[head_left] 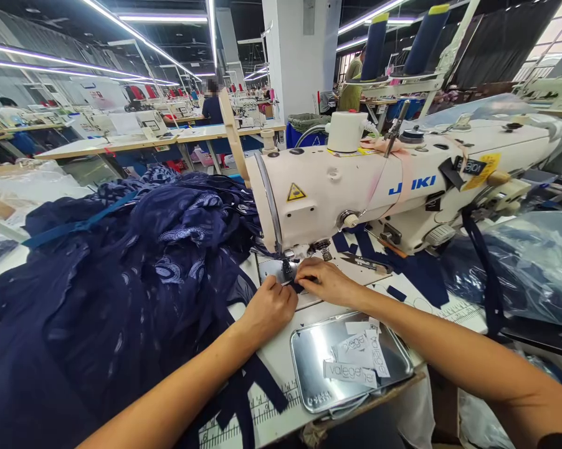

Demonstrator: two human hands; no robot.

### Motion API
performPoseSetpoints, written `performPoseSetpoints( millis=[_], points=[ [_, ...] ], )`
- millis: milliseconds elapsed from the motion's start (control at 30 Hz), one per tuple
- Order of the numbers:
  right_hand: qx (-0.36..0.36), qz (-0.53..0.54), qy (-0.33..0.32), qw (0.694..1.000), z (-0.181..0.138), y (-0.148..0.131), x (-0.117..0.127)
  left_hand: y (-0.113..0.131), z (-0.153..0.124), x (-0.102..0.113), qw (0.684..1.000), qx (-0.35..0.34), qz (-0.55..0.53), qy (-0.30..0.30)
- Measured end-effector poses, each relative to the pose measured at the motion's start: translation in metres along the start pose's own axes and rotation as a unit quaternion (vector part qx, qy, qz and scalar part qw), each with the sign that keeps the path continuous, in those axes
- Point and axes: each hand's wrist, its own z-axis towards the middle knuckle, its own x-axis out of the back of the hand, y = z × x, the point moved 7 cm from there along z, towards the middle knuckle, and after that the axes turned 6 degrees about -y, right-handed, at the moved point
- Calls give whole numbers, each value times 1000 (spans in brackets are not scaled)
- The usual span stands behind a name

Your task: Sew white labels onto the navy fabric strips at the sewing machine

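My left hand (270,308) is closed on the plate in front of the sewing machine (337,181), its fingers curled on a piece of navy fabric (298,289). Just right of the presser foot (287,269), my right hand (328,282) pinches the same dark fabric between thumb and fingers. Most of that piece is hidden by my hands. Behind my right hand lies a pair of thread snips (365,262). A metal tray (309,374) with several printed white labels (351,372) sits below my right wrist.
A big heap of navy garments (136,262) covers the table's left side. Navy strips (262,380) hang near the front edge. Plastic-wrapped fabric (528,268) lies at right. Thread cones (374,47) stand above the machine. Another person (212,107) is far back.
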Motion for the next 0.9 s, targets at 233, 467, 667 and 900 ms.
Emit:
performPoseSetpoints(
  millis=[233,467,667,900],
  points=[
    [49,-210,-46,975,-14,-25,-13,-4,2,-8,998,16,-43,-40],
    [127,-337,-95,928,-17,-35,-22,-26,-24,-1,977,11,-194,-90],
    [215,-333,-102,913,-15,-22,-16,-22,-30,-14,954,6,-286,-96],
    [177,-363,-108,908,-9,-14,-15,-21,-10,-15,956,95,-276,-39]
  ],
)
